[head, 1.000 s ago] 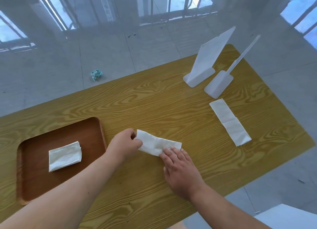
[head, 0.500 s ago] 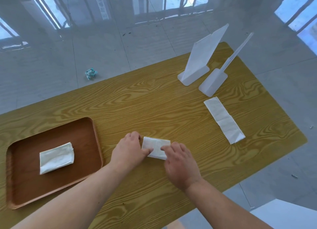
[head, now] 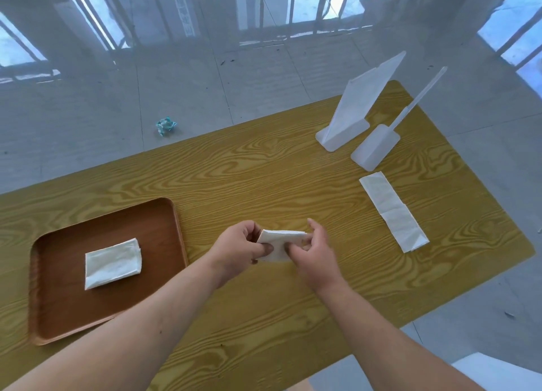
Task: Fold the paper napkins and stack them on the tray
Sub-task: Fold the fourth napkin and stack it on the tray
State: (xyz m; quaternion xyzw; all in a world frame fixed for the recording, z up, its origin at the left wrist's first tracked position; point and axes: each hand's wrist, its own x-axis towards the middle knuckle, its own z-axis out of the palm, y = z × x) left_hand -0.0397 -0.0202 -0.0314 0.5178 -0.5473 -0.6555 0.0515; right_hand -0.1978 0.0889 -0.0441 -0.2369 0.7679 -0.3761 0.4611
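pale tiled floor (head: pixel 264 77), barred windows (head: pixel 264 6), daylight, yellow wood-grain table (head: pixel 264 168)

One folded napkin (head: pixel 113 262) lies flat mid-tray (head: pixel 58 317); another folded one (head: pixel 278 244) is pinched above mid-worktop; a long napkin strip (head: pixel 393 210) lies flat near the right edge.

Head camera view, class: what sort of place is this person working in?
Probably a bare, unfurnished room set up for the task: a wood-grain table stands on a grey tiled floor with litter, a crumpled wrapper, and barred windows behind.

Two white plastic stands (head: pixel 356 121) on the wooden table (head: pixel 264 170); crumpled wrapper (head: pixel 165 125) on floor.
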